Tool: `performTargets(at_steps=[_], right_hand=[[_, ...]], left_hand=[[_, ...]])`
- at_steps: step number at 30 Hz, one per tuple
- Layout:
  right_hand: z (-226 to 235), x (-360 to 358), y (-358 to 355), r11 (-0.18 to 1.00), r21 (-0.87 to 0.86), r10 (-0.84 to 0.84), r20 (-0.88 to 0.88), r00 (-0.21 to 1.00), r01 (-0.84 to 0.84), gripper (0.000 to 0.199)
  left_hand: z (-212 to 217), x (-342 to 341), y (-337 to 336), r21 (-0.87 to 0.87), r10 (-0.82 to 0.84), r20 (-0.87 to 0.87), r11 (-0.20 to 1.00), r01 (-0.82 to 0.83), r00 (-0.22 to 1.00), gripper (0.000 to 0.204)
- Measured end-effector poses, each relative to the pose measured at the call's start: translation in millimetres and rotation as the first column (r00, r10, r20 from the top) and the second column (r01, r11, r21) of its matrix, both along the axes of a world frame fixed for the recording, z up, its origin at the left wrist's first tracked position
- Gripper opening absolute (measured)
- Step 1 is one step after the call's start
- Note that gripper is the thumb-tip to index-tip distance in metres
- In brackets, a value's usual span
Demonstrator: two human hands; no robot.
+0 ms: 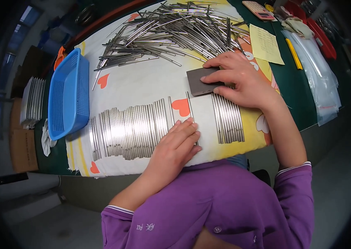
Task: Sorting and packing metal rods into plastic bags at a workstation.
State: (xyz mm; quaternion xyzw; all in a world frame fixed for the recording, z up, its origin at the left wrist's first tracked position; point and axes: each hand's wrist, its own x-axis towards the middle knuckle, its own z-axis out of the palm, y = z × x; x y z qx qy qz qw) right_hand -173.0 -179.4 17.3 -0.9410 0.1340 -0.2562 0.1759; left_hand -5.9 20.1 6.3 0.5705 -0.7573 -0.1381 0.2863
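Note:
My right hand (244,79) grips a dark grey, flat-faced block (197,84), perhaps a sanding sponge, between thumb and fingers. The block hovers over or rests at the upper ends of a short row of thin metal rods (228,124); which of the two I cannot tell. Flat on the cloth lies my left hand (176,143), fingers stretched out over the lower part of a single metal rod (189,103). Another lone rod (170,108) runs beside it. To their left, a wide row of shiny rods (132,128) lies side by side.
A large loose pile of rods (163,35) covers the far side of the patterned cloth (138,81). At left stands a blue plastic basket (83,87). To the right are a yellow paper (266,45), a yellow-handled cutter (294,54), clear plastic bags (319,83) and a calculator (258,10).

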Motion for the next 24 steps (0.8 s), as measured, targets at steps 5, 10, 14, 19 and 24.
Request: performTargets(at_steps=[5,10,14,19,24], right_hand=[[12,-19,-10,0.951,0.287,-0.213,0.337,0.917,0.115,0.033],[19,-62,-15,0.825,0.255,-0.557,0.515,0.652,0.504,0.039],[9,-104,6,0.552,0.214,-0.813,0.351,0.464,0.806,0.042],[-17,-143,-1,0.386,0.095,-0.902,0.246,0.354,0.918,0.043],[-28,-143,-1,0.388,0.040,-0.877,0.322,0.355,0.921,0.037]], left_hand=[[-1,-1,-1,-0.023,-0.005,0.000,1.000,0.005,1.000,0.031],[1,-3,-1,-0.018,-0.012,0.050,1.000,0.013,0.999,0.033],[14,-11,-4,0.015,-0.065,0.084,0.998,0.064,0.994,0.048],[17,-49,-33,0.100,-0.361,0.130,0.931,0.350,0.923,0.066],[1,-61,-33,0.152,-0.423,0.220,0.905,0.397,0.879,0.073]])
